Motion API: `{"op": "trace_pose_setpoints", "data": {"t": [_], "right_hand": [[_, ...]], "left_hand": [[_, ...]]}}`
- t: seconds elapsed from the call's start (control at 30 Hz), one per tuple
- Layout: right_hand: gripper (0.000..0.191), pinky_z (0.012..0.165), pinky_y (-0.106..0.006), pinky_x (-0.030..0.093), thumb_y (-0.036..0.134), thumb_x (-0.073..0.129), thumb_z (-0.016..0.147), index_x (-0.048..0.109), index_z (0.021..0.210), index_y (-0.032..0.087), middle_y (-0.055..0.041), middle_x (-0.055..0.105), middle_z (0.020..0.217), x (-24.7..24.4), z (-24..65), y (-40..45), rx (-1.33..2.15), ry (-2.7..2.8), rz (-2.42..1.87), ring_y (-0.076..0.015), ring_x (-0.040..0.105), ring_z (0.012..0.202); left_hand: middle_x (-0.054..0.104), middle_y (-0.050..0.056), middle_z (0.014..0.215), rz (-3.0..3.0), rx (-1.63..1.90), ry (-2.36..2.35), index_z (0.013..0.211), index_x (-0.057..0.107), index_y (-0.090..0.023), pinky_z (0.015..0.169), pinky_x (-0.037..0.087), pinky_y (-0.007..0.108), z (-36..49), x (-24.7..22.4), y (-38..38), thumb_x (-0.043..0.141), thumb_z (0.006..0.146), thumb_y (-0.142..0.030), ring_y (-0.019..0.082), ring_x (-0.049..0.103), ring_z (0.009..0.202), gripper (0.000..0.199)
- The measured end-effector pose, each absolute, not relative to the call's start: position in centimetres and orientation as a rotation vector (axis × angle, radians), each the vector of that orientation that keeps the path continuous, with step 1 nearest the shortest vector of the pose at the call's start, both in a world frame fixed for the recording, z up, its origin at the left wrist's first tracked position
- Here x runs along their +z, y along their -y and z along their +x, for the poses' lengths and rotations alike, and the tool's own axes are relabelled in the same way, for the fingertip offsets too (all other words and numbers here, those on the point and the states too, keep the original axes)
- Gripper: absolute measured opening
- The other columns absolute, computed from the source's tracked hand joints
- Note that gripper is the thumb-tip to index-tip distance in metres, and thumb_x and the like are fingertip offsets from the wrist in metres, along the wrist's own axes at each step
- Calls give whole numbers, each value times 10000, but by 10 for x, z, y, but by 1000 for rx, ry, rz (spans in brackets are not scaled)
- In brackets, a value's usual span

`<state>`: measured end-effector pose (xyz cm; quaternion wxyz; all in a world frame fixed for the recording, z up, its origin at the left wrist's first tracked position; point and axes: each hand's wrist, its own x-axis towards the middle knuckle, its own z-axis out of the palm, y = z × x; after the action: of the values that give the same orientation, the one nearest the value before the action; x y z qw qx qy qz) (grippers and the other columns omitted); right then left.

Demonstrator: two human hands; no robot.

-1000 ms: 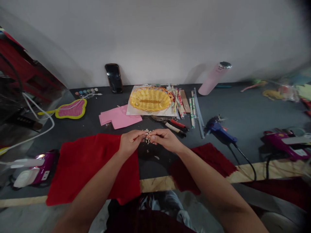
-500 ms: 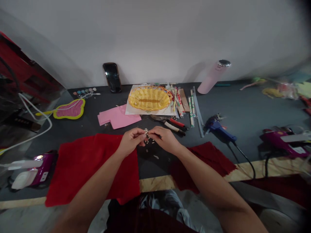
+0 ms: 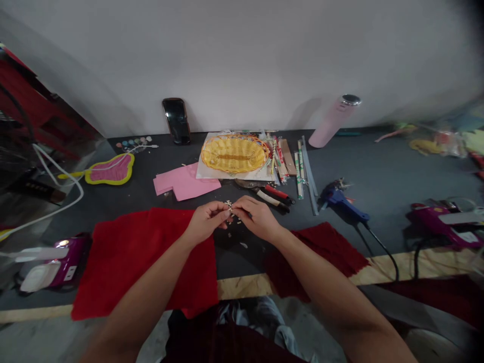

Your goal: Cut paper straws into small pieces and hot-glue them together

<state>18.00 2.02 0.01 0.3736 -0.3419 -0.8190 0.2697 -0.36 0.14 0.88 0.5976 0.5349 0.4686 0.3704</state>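
1. L hand point(image 3: 202, 226): thumb & fingers bent in, tips meeting R hand's; too small to tell if it gripped a bit.
2. R hand point(image 3: 257, 218): same pinch, facing L; its grip couldn't be told either.
3. Pale bits point(image 3: 239, 222): loose on dark table point(image 3: 242, 264), mid-scene, under & just beyond the fingertips, partly hidden.
4. Red cloth point(image 3: 151, 257): near left, beneath L forearm. Dark red cloth point(image 3: 328, 246): near right, partly behind R forearm.
5. Pliers point(image 3: 269, 197): just far of R hand, handles pointing right.
6. Basket point(image 3: 235, 148): farther back, on white sheet point(image 3: 202, 173); pink paper point(image 3: 189, 184) to its left.
7. Glue gun point(image 3: 345, 204): right, well apart from both hands.
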Motion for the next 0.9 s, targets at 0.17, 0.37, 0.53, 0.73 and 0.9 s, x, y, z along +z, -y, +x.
{"op": "trace_pose_setpoints", "data": {"t": [0.17,0.37,0.53,0.73,0.9], "right_hand": [[196,795,-317,481,208,479,891,587,1055,211,-74,633,963,0,180,-20,690,2093,-804,-170,585,897],[218,805,-325,497,214,464,904,622,1053,218,-74,652,947,-1,181,-20,709,2096,-764,-165,598,893],[201,791,-318,496,234,487,896,642,1024,223,-62,658,916,0,180,-19,783,2033,-797,-161,604,866],[173,757,-304,491,252,531,877,657,989,216,-54,662,868,1,179,-19,862,1974,-772,-153,610,819],[177,761,-312,490,267,526,880,663,979,214,-60,668,870,0,179,-19,857,1956,-785,-158,613,823]], "left_hand": [[663,33,731,1188,833,-1014,863,619,-129,534,469,193,-6,9,-1,625,778,-378,69,553,534,264],[660,32,719,1148,818,-1006,873,634,-129,532,475,193,-5,11,-1,638,767,-376,73,556,542,268],[666,36,732,1155,827,-999,882,632,-129,540,481,203,-5,10,-2,641,764,-370,77,562,544,269],[666,39,734,1166,815,-987,885,627,-124,527,451,190,-7,8,-1,636,774,-367,65,549,526,267],[665,40,733,1158,828,-995,878,621,-123,535,453,204,-6,8,-1,638,768,-383,71,545,525,283]]}}
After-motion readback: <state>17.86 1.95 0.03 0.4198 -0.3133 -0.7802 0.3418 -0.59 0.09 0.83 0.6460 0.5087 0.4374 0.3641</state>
